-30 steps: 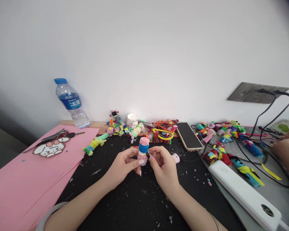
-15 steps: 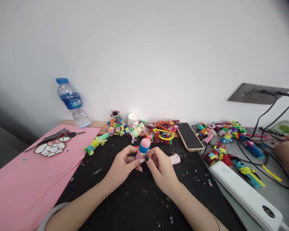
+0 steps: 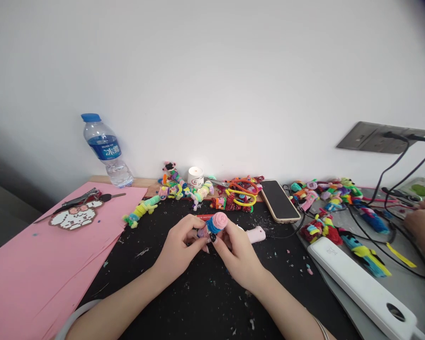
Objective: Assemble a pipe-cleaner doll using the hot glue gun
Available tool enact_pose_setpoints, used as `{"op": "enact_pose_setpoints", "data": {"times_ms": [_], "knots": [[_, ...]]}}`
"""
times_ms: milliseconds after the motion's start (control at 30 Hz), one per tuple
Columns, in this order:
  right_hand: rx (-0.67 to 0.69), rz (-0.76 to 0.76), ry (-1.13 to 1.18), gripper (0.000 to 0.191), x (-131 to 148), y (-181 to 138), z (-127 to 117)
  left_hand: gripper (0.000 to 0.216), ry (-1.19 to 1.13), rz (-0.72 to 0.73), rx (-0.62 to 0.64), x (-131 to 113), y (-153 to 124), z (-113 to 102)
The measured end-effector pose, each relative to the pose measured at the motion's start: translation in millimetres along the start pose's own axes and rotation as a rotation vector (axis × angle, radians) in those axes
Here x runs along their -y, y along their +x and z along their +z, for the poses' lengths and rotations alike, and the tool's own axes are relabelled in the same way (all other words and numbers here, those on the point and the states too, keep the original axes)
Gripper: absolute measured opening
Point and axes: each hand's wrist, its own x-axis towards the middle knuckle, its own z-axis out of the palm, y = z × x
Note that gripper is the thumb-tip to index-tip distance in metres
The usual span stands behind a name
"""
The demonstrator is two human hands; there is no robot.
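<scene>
Between my hands, above the black mat [image 3: 184, 302], is a small pipe-cleaner figure [image 3: 216, 224] with a coiled pink top, a blue band and a paler pink lower part. It tilts with its top toward the right. My left hand [image 3: 184, 241] grips the lower part between thumb and fingers. My right hand [image 3: 235, 248] pinches the figure near the blue band, its dark-nailed thumb in front. Fingers hide some of the lower part. Just behind the right fingers lies a pale pink handheld tool [image 3: 257, 234] with a cable, its front end hidden.
Along the wall are several pipe-cleaner figures [image 3: 141, 211], a paper cup [image 3: 195, 177] and a phone [image 3: 279, 200]. A water bottle [image 3: 108, 151] leans at left behind pink sheets [image 3: 56, 269]. At right lie a white power strip [image 3: 361, 285], cables and another person's hand [image 3: 421, 224].
The figure has tipped over to the right, turning its coiled pink top toward me. Both hands keep hold of it in nearly the same place.
</scene>
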Motion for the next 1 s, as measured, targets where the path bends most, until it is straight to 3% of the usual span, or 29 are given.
{"op": "enact_pose_setpoints", "data": {"times_ms": [200, 400, 733, 1000], "knots": [[-0.015, -0.009, 0.002, 0.006, -0.4, -1.3, 1.8, 0.005, 0.042, 0.036, -0.012, 1.0, -0.9, -0.2], [-0.118, -0.006, 0.073, 0.003, -3.7, 0.7, 2.1, 0.017, 0.067, 0.061, -0.072, 0.8, -1.5, -0.9], [-0.194, -0.016, 0.208, 0.019, -6.4, 2.8, 3.0, 0.015, 0.083, 0.175, -0.142, 6.2, -1.6, -3.1], [-0.162, -0.017, 0.171, 0.019, -8.0, 2.2, 2.2, 0.024, 0.027, -0.032, -0.117, 1.4, -3.0, -2.2]]}}
